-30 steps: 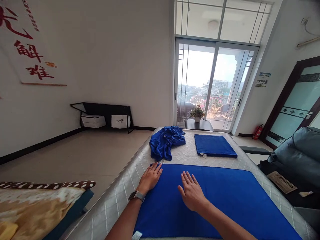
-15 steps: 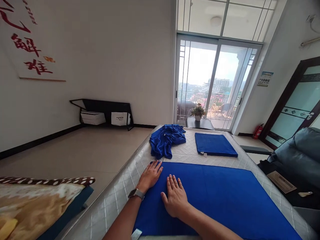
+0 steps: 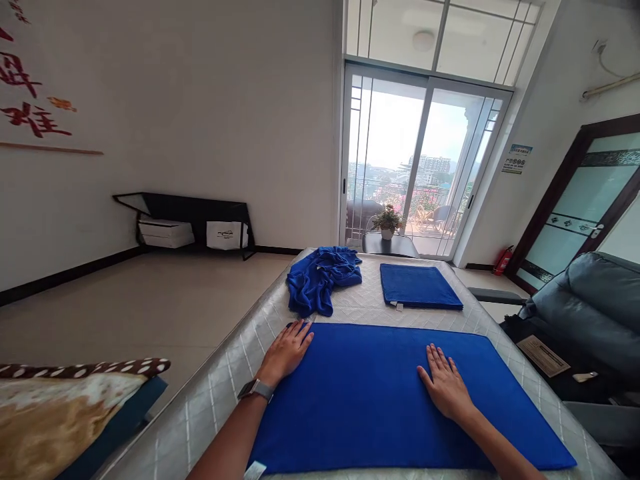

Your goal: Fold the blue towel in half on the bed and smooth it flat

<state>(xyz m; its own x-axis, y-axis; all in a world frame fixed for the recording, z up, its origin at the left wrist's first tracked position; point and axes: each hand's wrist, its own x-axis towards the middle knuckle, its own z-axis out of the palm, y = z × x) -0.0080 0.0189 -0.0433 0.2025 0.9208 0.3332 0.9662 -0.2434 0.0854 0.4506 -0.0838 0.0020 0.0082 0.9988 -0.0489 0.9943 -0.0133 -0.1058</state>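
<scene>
Your spread cloth (image 3: pixel 360 400) was a plain deep blue, and you had that same blue in the folded cloth (image 3: pixel 421 285) and the crumpled cloth (image 3: pixel 320 277). Your mattress (image 3: pixel 215 387) was silvery grey, crossed by pale lines in a diamond pattern. Your watch band (image 3: pixel 263 389) was grey, the blanket (image 3: pixel 60 417) you saw tan and cream, the edge fabric (image 3: pixel 87 369) brown with white dots, the scroll (image 3: pixel 47 80) pale with red characters.

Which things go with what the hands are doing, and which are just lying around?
Part of the job:
- left hand and right hand, both open
- spread blue cloth
- probably the crumpled blue cloth and folded blue cloth

Just around:
- potted plant
- white bag
- fire extinguisher
</scene>
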